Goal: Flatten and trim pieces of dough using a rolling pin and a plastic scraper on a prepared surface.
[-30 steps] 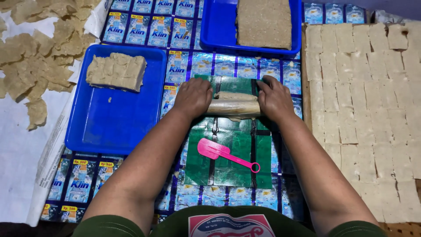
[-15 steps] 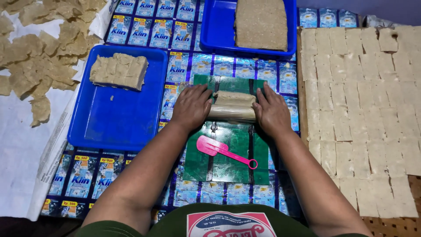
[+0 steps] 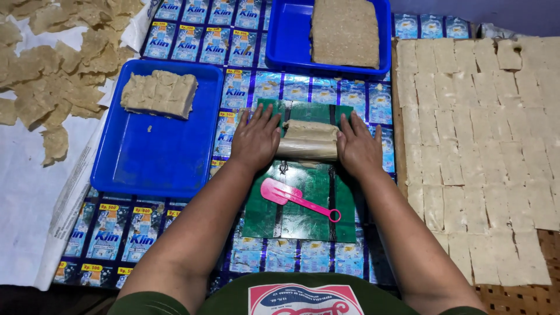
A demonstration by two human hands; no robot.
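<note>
A pink spatula (image 3: pixel 297 199) lies on a green sheet (image 3: pixel 306 201) just short of both hands. The left hand (image 3: pixel 256 140) and right hand (image 3: pixel 357 147) press flat, fingers spread, neither grip closed, on either end of a pale roller (image 3: pixel 308 148) wrapped in dough (image 3: pixel 311 130). Left of the left hand, a blue tray (image 3: pixel 157 154) holds cut dough; beyond, a second tray (image 3: pixel 286 41) carries a slab (image 3: pixel 345 30).

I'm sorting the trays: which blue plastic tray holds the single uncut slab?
The far blue plastic tray, beyond the hands; its tan slab is whole, while the left blue tray holds cut blocks.
</note>
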